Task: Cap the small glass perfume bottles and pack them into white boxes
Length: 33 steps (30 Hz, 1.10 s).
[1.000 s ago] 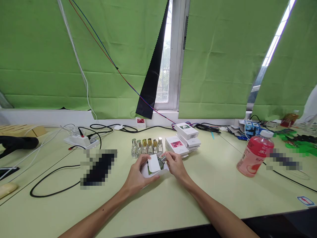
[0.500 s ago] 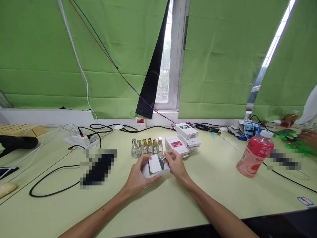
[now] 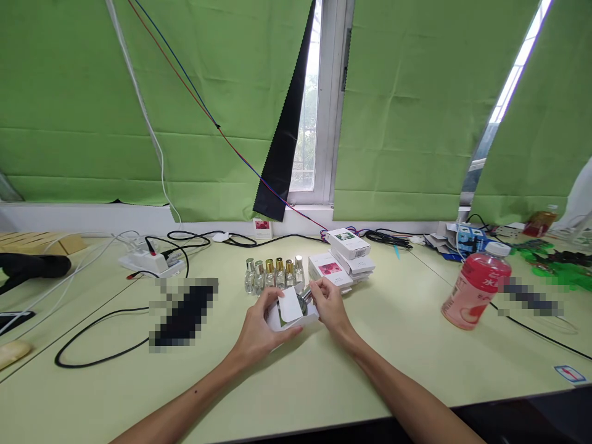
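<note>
My left hand [image 3: 261,324] is closed around a small white cardboard box [image 3: 290,307], its end flap sticking up. At the box's right end, my right hand [image 3: 330,306] pinches the silver cap of a small glass perfume bottle [image 3: 304,302]. Part of the bottle lies at the box's opening; the flap and fingers hide the rest. Just behind the hands stands a row of several small glass bottles [image 3: 269,274] with gold and silver caps. Right of them, white boxes [image 3: 330,271] with printed pictures are stacked, one carrying a green picture on top [image 3: 349,243].
A pink drink bottle [image 3: 476,287] stands to the right. On the left are a white power strip [image 3: 152,264], a blurred-out dark object [image 3: 185,314] and loose cables. Another small box [image 3: 263,229] leans by the wall. Green plastic parts [image 3: 550,268] lie at far right.
My right hand has shifted slightly right and up with the bottle cap. The box is tilted a little differently. Another person's hand at far right has left the view.
</note>
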Motion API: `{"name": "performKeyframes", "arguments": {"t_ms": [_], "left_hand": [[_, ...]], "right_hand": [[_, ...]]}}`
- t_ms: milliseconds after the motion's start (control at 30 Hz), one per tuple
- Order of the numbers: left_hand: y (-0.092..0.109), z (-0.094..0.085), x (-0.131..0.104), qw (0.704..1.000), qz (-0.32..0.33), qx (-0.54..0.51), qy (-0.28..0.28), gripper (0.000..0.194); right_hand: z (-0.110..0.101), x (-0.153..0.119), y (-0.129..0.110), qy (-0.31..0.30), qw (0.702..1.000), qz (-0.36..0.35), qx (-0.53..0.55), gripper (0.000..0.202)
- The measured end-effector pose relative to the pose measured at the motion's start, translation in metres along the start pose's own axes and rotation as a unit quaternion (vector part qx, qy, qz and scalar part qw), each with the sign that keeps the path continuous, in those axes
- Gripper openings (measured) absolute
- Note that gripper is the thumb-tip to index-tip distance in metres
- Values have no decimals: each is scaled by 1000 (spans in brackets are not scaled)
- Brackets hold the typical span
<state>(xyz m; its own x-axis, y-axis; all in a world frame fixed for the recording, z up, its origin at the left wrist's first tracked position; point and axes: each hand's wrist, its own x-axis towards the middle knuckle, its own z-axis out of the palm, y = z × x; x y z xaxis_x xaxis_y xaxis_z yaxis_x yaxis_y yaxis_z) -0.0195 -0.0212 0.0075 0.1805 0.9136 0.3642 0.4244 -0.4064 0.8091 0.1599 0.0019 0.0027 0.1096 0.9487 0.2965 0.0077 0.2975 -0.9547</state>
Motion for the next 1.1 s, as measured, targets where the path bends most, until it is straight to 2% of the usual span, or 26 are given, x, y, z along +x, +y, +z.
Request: {"name": "performKeyframes", "arguments": {"t_ms": [300,667,1100], "left_hand": [[6,1,-1,1000,-12,-2,12,57],[0,3,1,999,-10,1,36,56],[1,3,2,998,-9,10,59,55]], "right_hand": [[-2,-1,-2,-5,1000,-1,2,43],[1,-4,-1,-4,1000,4,-3,37],[2,-5,-3,-18,999,-28,27,42]]}}
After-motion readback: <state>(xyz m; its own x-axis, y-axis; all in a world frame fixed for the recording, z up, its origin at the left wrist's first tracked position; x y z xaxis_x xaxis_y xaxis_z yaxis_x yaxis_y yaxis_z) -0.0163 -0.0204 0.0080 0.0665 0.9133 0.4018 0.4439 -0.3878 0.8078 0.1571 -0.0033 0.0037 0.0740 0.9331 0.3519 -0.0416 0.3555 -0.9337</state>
